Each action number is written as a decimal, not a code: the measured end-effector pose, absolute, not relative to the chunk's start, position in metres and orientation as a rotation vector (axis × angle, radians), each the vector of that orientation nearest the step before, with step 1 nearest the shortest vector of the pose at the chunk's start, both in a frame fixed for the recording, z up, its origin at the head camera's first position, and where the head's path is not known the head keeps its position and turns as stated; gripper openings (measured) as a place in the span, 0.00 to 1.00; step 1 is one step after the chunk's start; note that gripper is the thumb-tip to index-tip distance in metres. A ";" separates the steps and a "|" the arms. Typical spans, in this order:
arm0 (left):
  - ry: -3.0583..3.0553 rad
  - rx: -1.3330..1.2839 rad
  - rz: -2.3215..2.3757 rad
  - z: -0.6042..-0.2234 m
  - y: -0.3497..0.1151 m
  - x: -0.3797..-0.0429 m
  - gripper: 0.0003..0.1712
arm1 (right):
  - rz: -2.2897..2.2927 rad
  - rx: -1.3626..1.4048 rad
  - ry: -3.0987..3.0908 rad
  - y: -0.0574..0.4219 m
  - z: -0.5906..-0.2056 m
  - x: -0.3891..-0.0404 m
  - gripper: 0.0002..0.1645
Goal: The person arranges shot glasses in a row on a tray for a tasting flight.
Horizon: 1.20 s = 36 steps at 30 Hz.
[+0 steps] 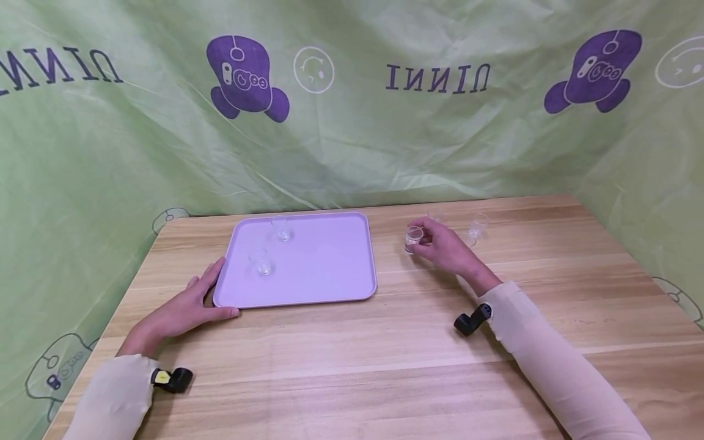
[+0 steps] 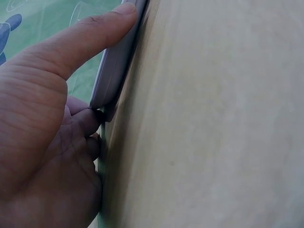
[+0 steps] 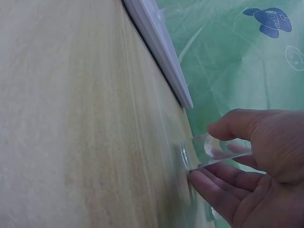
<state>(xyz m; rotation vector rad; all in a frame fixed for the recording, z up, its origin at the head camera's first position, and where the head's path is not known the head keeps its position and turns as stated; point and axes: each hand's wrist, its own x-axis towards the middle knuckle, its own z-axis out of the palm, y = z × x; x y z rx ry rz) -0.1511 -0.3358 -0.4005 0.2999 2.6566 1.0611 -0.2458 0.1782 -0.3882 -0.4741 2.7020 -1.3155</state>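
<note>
Occlusion check: both hands block contact, wrist views crop hard.
Right hand (image 1: 448, 249): thumb and fingers mask part of the held glass (image 1: 412, 242); rear glass (image 1: 436, 215), just beyond the knuckles, shows only its top. Hand cut by right edge in right wrist view. Left hand (image 1: 184, 310): fingertips hidden behind the tray (image 1: 313, 269) in left wrist view. Tray runs off the top edge past the thumb in both wrist views. Tabletop (image 2: 213, 123) beside left fingers blurred. Sleeves (image 1: 112, 397) behind both hands cut off in head view.
</note>
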 end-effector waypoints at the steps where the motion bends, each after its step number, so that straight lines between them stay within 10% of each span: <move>1: 2.657 0.297 1.061 -0.401 -0.336 -0.151 0.68 | -1.311 -0.474 2.709 0.178 -0.389 -0.246 0.28; 36: 2.656 0.281 1.049 -0.399 -0.336 -0.150 0.68 | -1.334 -0.439 2.738 0.171 -0.387 -0.246 0.21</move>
